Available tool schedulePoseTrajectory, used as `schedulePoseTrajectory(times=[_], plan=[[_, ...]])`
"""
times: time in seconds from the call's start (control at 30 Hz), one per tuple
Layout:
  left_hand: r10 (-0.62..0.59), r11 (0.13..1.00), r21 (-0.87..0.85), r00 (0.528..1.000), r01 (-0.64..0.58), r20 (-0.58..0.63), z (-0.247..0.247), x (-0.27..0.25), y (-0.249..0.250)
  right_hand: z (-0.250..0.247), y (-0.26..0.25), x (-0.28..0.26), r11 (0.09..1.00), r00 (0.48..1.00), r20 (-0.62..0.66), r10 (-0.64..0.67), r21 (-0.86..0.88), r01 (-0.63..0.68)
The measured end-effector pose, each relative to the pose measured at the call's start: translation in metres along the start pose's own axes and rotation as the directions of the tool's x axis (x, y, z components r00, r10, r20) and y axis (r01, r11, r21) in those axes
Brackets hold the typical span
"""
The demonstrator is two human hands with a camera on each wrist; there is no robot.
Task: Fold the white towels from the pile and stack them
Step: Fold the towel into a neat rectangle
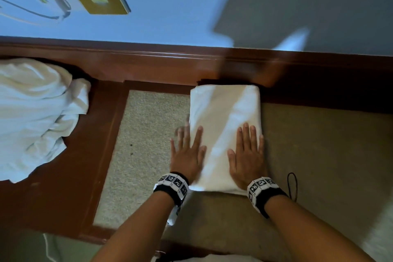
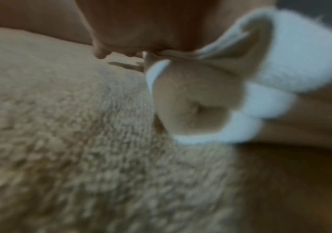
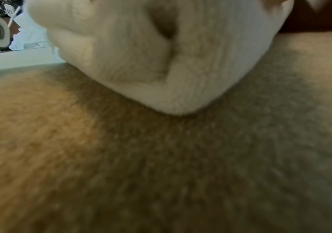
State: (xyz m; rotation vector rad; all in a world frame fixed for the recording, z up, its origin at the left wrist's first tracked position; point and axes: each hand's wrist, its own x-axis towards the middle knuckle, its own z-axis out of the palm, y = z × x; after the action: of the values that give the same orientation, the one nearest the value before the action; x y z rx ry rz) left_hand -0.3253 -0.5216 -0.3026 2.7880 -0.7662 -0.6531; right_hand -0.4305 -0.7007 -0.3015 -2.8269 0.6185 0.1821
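Your wrist views are blurred, showing only towel edge and carpet (image 3: 161, 165). Your left hand (image 1: 188, 156) is smeared, half off the folded towel (image 1: 223, 130). The towel is a neat white rectangle on the carpet, against the wooden border (image 1: 148, 64). Both hands lie flat, fingers straight; your right hand (image 1: 247, 155) presses its near end. The unfolded pile (image 1: 34, 112) sits far left.

Both hands (image 1: 217, 161) flat (fingers straight)
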Motion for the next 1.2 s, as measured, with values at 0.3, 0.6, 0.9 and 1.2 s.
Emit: schedulePoseTrajectory(times=[0.3, 0.6, 0.9, 1.2], plan=[[0.260, 0.962, 0.091, 0.965, -0.258, -0.019, 0.012, -0.017, 0.016, -0.006, -0.003, -0.001, 0.999, 1.000, 0.000, 0.006, -0.046, -0.006], [-0.107, 0.990, 0.075, 0.986, 0.118, -0.130, -0.012, -0.023, 0.013, -0.013, -0.005, -0.049, 0.874, 0.962, 0.103, 0.252, 0.404, -0.272], [0.350, 0.884, 0.238, 0.908, -0.402, 0.230, 0.026, -0.050, 0.057, -0.036, 0.013, -0.052, 0.407, 0.794, 0.394, 0.464, 0.701, -0.585], [0.252, 0.950, 0.195, 0.968, -0.243, -0.020, -0.023, -0.084, 0.066, -0.095, -0.010, -0.064, 0.438, 0.909, 0.157, 0.387, 0.836, -0.331]])
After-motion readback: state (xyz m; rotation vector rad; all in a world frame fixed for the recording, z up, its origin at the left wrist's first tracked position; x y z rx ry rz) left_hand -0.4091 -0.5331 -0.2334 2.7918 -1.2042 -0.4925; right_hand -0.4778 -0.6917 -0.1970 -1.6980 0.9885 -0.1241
